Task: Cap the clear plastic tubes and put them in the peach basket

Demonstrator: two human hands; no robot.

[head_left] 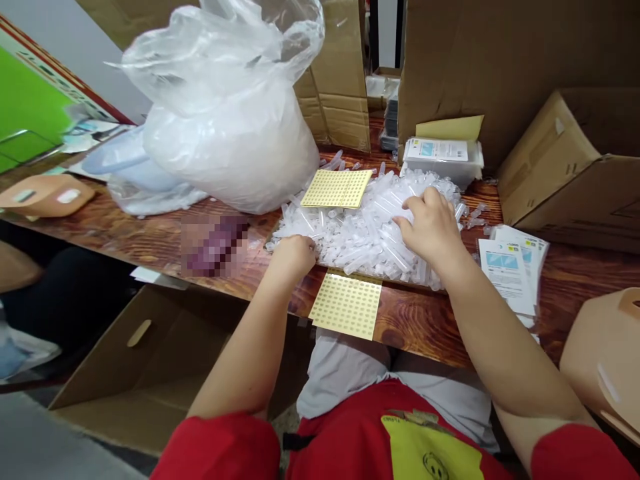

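A heap of small clear plastic tubes (360, 247) lies spread in a shallow tray on the wooden table. My right hand (431, 223) reaches over the right part of the heap, thumb and fingers apart and touching the tubes. At the left edge of the heap, my left hand (295, 257) is closed with its fingers curled inward; what it holds, if anything, is hidden. A stack of yellow sticker sheets (336, 189) rests on top of the heap at the back. Another yellow sticker sheet (347, 303) lies at the table's front edge, between my forearms.
A full white plastic bag (230, 147) stands behind left, near a blurred purple item (217, 248). Printed cards (510, 267) lie to the right, with a card stack (440, 153) behind. Cardboard boxes stand at right (555, 160) and below the table (145, 360). A person sits at far left.
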